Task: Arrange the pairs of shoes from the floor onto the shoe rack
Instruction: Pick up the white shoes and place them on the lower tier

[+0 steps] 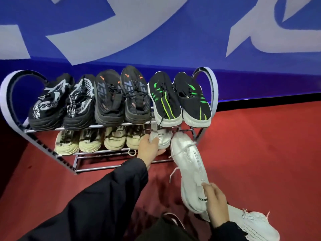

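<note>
Left hand [150,148]: fingers curled around white sneaker [160,139] on the shoe rack [97,154] middle shelf. Right hand [216,202]: pinching heel of second white sneaker [190,164], toe pointing ahead toward the rack.

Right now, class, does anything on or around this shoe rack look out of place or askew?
Yes. The white sneaker in the right hand lies slanted, toe at the middle shelf, heel off it. Its mate, under the left hand, sits on that shelf. Another white sneaker lies on the red floor.
</note>
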The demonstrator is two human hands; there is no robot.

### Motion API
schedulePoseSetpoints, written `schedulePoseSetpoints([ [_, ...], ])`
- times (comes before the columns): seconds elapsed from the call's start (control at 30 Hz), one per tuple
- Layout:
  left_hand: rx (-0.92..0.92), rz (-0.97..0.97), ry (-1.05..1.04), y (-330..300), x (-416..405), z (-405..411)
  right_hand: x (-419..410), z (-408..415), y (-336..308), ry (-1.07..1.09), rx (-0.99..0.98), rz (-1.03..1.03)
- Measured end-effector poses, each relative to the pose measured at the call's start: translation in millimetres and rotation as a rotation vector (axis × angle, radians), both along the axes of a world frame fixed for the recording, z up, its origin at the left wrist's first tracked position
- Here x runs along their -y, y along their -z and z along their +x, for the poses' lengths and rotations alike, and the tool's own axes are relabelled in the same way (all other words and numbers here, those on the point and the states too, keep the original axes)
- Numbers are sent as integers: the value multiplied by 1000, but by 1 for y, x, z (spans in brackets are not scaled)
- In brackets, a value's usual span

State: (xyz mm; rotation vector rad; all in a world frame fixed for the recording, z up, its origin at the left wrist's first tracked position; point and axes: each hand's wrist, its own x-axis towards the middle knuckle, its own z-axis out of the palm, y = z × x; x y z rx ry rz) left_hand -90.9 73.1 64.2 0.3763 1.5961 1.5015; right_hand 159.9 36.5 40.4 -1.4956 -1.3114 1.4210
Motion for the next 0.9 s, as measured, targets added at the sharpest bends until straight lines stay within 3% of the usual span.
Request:
schedulePoseSetpoints([
  [0.13,-30,-13,-134,16,-20,3,-28,-38,-8,22,-101,-15],
  [0.2,-158,-55,-92,21,-19,7,-41,-55,-13,-37,-105,-12],
  [0.37,-958,-233,144,27,5,18,-82,-89,-15,-79,-114,41],
  [0.5,-1347,-248,221,31,14,11,-106,-114,-12,13,-116,73],
  [0.63,-1233,-281,267,32,11,7,-119,-129,-21,178,-162,93],
  [0.9,-1194,-274,266,29,10,6,-104,-134,5,334,90,241],
])
